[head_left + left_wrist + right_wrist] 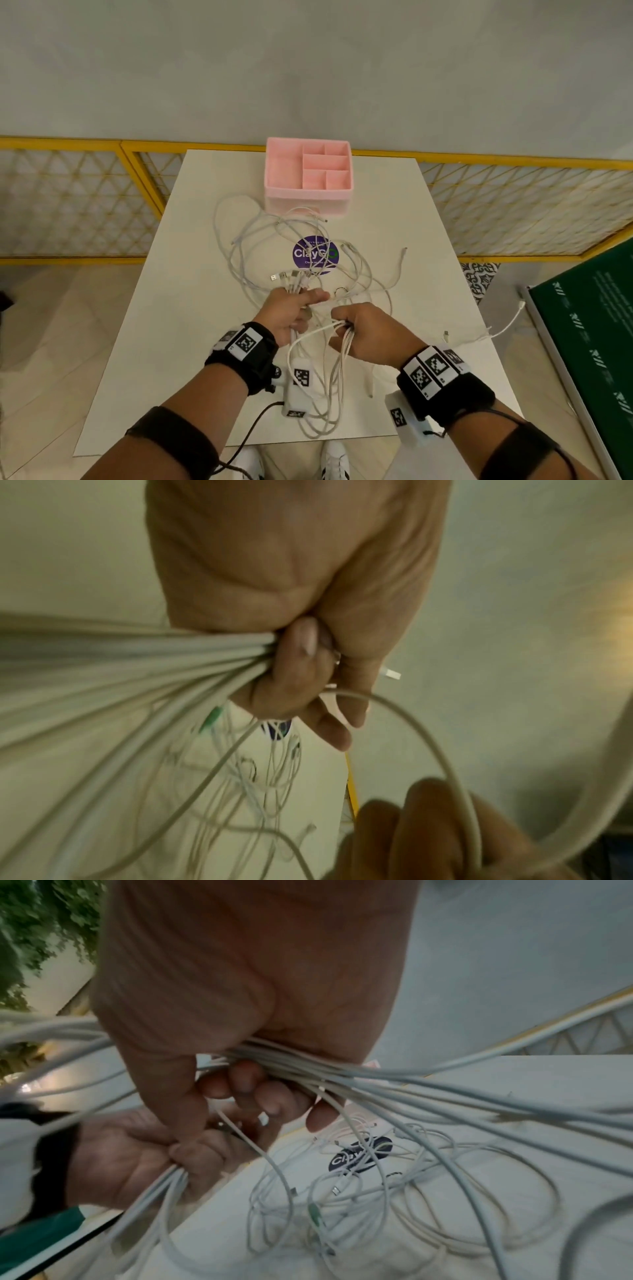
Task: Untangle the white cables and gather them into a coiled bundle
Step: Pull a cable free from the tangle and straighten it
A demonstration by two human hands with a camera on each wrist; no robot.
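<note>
With the left hand [291,313] gripping the plug ends and the right hand [363,330] clutching strands, draw white cables [301,246] from mid-frame slowly, avoiding knots

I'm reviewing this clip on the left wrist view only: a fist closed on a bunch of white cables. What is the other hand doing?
Observer: The right hand also grips a bunch of the white cables, close beside the left hand.
Operator: Is the tangle cleared?
Observer: No. Loose loops still lie crossed on the white table, over a purple sticker.
Operator: Where do the plug ends sit?
Observer: Several connectors stick out together beyond the left fist.
Operator: Anything else on the table?
Observer: A pink divided organizer stands at the far edge; no cables show inside it.
</note>
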